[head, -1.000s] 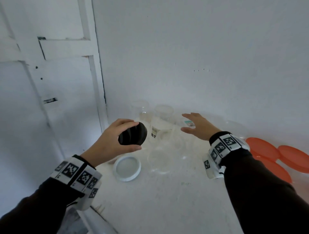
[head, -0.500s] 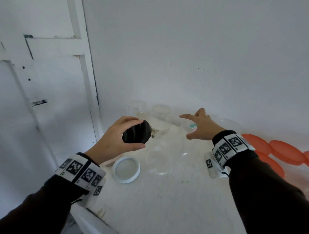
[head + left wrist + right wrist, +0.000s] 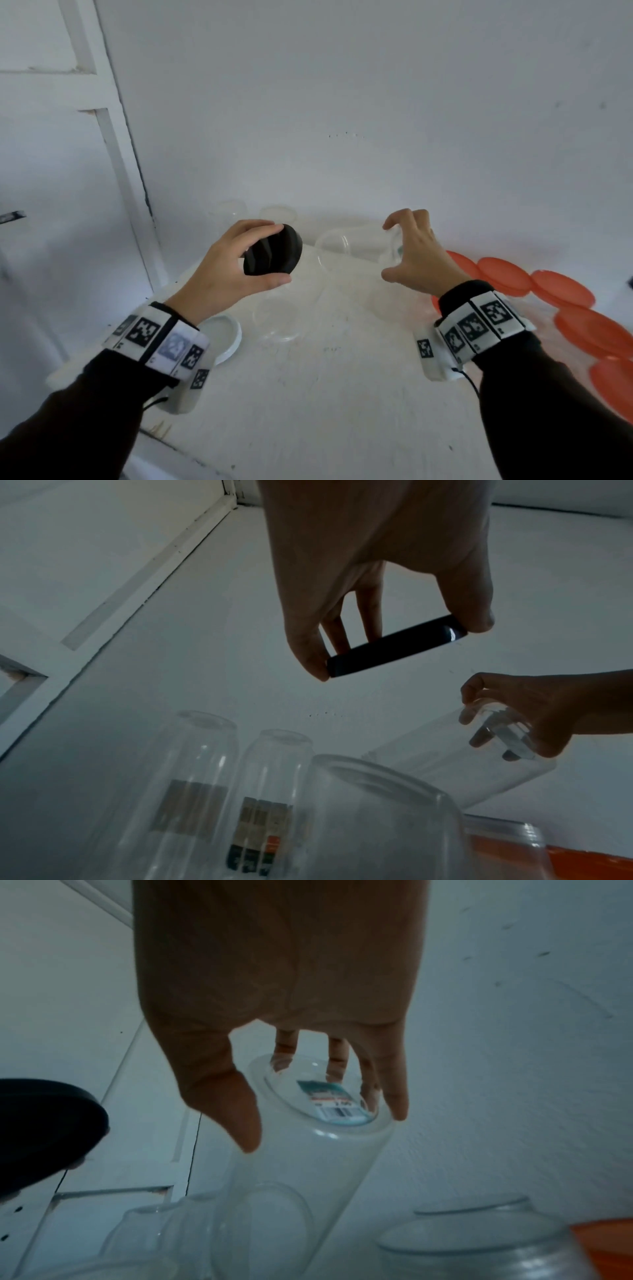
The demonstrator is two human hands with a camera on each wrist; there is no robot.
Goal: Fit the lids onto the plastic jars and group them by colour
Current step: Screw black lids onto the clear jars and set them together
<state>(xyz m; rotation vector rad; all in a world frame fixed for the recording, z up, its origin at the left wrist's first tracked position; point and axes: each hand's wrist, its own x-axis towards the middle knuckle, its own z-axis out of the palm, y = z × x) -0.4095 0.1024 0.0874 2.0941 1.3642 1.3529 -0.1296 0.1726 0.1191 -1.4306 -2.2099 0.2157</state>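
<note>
Now L fingers [image 3: 310, 653] pinch black lid [image 3: 397, 649] edgewise; R fingers [image 3: 397, 1093] curl round tilted clear jar [image 3: 301, 1164] base.

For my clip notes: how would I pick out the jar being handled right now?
Look right of the black lid, where the right hand is raised. It grips a clear jar by the base; unlike the standing jars, this one is tilted.

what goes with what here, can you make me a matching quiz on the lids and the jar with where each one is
Things:
1. black lid
2. white lid
3. orange lids
4. tilted clear jar

Places:
A. lying on the table by the left wrist
B. held in the left hand
C. gripped at its base by the right hand
D. lying along the table's right side

Pairs: 1-B, 2-A, 3-D, 4-C
</note>
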